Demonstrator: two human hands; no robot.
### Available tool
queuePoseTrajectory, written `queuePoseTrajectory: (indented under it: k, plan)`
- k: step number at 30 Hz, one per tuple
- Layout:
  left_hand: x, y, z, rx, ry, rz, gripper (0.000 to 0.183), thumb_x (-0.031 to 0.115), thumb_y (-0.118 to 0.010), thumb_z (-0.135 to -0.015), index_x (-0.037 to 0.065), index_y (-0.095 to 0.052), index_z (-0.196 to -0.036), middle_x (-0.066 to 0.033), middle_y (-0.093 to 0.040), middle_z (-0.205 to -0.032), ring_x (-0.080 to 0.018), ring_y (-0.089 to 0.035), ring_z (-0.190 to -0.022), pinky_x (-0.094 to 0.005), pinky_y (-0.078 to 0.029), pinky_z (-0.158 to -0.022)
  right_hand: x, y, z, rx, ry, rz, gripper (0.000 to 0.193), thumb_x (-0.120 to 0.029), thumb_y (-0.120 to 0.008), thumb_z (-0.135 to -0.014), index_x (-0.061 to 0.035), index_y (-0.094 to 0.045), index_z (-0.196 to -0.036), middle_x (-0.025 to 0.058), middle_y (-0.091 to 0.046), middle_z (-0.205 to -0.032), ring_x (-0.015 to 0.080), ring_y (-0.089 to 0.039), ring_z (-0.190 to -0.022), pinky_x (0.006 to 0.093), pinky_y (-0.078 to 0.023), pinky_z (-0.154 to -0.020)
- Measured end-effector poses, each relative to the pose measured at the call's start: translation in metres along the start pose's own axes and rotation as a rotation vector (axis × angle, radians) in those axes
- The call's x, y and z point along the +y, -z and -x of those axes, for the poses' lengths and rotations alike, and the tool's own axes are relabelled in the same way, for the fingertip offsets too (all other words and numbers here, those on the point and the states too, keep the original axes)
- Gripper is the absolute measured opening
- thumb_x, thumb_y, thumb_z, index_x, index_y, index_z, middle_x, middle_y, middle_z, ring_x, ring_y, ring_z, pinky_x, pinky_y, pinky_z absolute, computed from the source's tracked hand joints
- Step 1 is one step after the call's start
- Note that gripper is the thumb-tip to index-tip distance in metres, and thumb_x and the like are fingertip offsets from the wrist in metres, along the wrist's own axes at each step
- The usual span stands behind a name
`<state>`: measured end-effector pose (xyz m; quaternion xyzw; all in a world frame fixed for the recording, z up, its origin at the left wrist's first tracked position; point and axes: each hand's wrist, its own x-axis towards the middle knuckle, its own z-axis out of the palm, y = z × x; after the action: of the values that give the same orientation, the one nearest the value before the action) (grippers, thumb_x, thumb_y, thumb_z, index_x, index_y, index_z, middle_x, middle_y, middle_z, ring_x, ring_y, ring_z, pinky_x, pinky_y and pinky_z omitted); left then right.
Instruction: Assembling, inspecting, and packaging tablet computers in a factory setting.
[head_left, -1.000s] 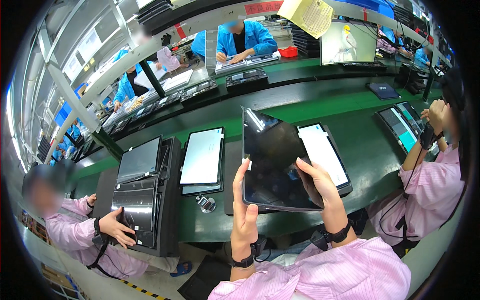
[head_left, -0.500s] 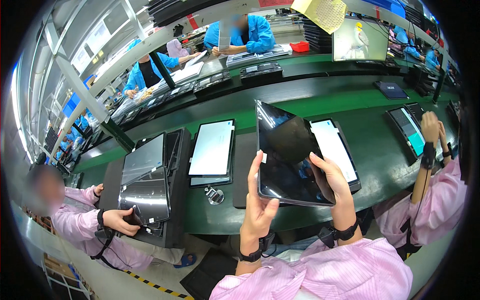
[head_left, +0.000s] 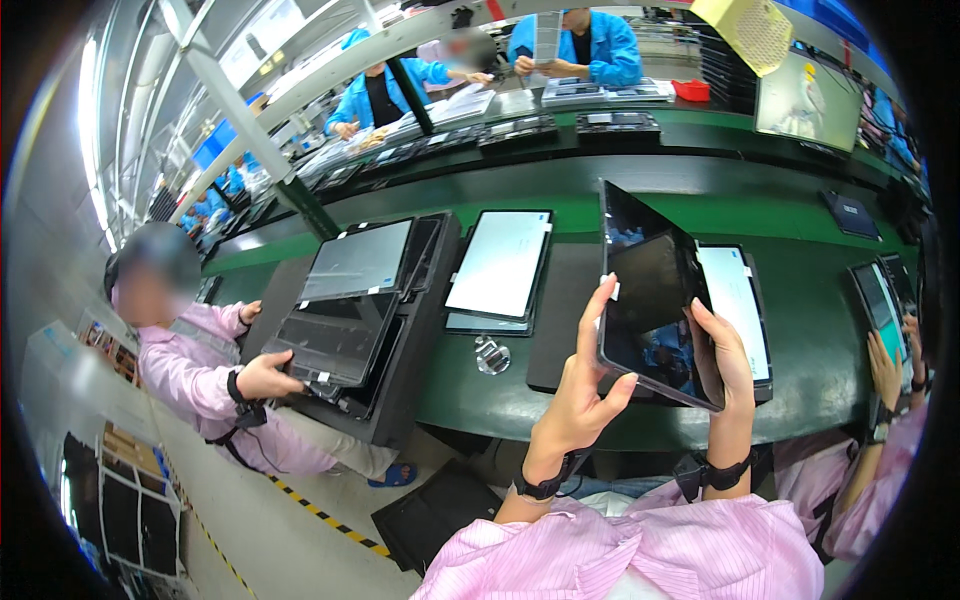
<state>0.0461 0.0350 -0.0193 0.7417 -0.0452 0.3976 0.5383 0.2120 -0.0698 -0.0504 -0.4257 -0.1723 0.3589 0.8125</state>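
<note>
Both hands hold a dark panel (head_left: 650,300) tilted up over the green bench (head_left: 800,330), its glossy face toward the person. The left hand (head_left: 580,400) grips the panel's left edge, thumb on the face and fingers (head_left: 598,310) spread upward along the side. The right hand (head_left: 722,365) grips the lower right corner, fingers pressed together over the face and thumb behind, out of sight. Just beyond the right fingertips a white-screened tablet (head_left: 735,305) lies on a black mat (head_left: 565,320); a small metal piece (head_left: 492,355) sits just left of the left hand. To my eye, this looks like a surface check, so it would go best with grips kept on the edges, skin off the glass, and the panel turned slowly under the light.
</note>
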Motion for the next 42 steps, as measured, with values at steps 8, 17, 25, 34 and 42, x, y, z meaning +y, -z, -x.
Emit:
queuePoseTrajectory:
  k: [8, 17, 25, 34, 42]
  plan:
    - [0.010, 0.009, 0.004, 0.077, 0.039, 0.018, 0.079, 0.006, -0.050, -0.081, 0.004, 0.000, -0.142, -0.0122, -0.010, -0.148, -0.0120, -0.048, -0.094, -0.0269, -0.044, -0.075, 0.009, -0.002, -0.028, -0.161, -0.062, -0.059, 0.026, -0.017, -0.060, -0.086, 0.0029, -0.058, -0.103, 0.0062, -0.060, -0.102, 0.0110, -0.056, -0.094, 0.0236, -0.041, -0.087]
    - [0.024, 0.041, 0.025, 0.096, -0.038, 0.244, 0.086, 0.048, -0.047, -0.088, 0.007, 0.006, -0.142, -0.0111, -0.029, -0.141, -0.0091, -0.040, -0.059, -0.0236, -0.037, -0.059, 0.009, -0.027, -0.020, -0.261, 0.034, 0.080, 0.028, -0.020, -0.053, -0.090, 0.0008, -0.056, -0.108, 0.0029, -0.059, -0.104, 0.0083, -0.054, -0.093, 0.0211, -0.040, -0.084]
    - [0.054, 0.104, -0.006, 0.327, 0.220, -0.029, 0.038, 0.037, -0.042, -0.094, 0.003, -0.060, -0.097, -0.0001, -0.055, -0.065, -0.0062, -0.053, -0.056, -0.0193, -0.045, -0.052, 0.020, -0.026, 0.034, -0.318, 0.392, 0.329, 0.047, -0.011, -0.050, -0.090, 0.0083, -0.034, -0.130, 0.0105, -0.046, -0.125, 0.0146, -0.043, -0.115, 0.0255, -0.028, -0.099]
    - [0.087, 0.102, 0.004, 0.367, 0.149, -0.204, 0.041, 0.029, -0.042, -0.095, 0.002, -0.053, -0.066, -0.0058, -0.056, -0.055, -0.0119, -0.054, -0.042, -0.0216, -0.039, -0.036, 0.031, -0.008, 0.056, -0.303, 0.442, 0.360, 0.051, -0.005, -0.052, -0.087, 0.0084, -0.031, -0.132, 0.0135, -0.041, -0.131, 0.0188, -0.039, -0.120, 0.0285, -0.026, -0.102]
    - [0.126, 0.048, -0.004, 0.164, -0.047, 0.070, 0.031, 0.022, -0.047, -0.092, 0.002, -0.052, -0.069, -0.0013, -0.053, -0.054, -0.0075, -0.052, -0.046, -0.0208, -0.038, -0.042, 0.045, -0.012, 0.018, -0.253, 0.063, 0.312, 0.039, -0.027, -0.049, -0.091, 0.0013, -0.051, -0.117, 0.0031, -0.058, -0.103, 0.0104, -0.053, -0.088, 0.0231, -0.041, -0.077]
